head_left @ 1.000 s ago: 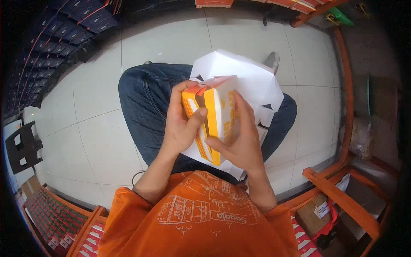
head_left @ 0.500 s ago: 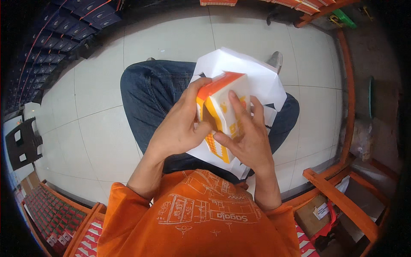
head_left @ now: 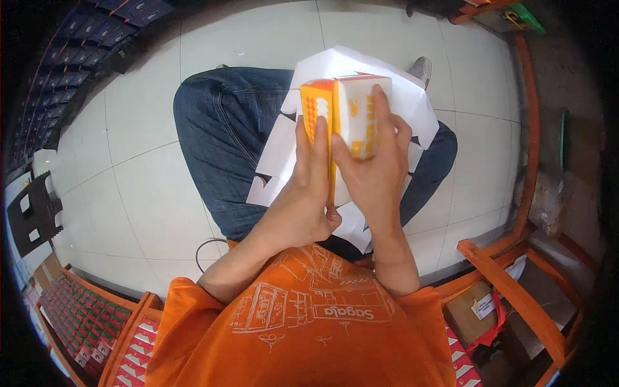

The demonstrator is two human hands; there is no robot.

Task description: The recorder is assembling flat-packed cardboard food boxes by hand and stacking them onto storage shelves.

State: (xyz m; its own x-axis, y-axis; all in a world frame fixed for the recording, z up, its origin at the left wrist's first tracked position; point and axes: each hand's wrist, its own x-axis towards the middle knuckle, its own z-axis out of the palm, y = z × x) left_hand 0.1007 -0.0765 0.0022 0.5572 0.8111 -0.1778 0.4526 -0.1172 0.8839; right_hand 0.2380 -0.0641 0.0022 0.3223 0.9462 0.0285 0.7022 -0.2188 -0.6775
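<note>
A small paper food box (head_left: 358, 106), white with yellow and orange-red print, stands upright in front of me between both hands. My left hand (head_left: 302, 205) has its fingers laid along the yellow side, the thumb near the lower corner. On the white printed face rest the thumb and fingers of my right hand (head_left: 377, 177), which holds the box from the right. Part of the lower box is hidden by my hands. Under it, flat white cardboard blanks (head_left: 274, 151) with cut edges and dark notches lie across my lap.
My jeans-clad legs (head_left: 213, 135) are folded on the tiled floor (head_left: 142, 213). Dark blue boxes (head_left: 74, 55) are stacked at the far left; red and green packs (head_left: 84, 316) fill a rack at near left. An orange frame (head_left: 512, 303) with a cardboard box (head_left: 469, 316) stands at near right.
The food box has turned from a tilt to nearly upright, its yellow side facing me more. Both hands have shifted their hold, and the left fingers now lie along that side.
</note>
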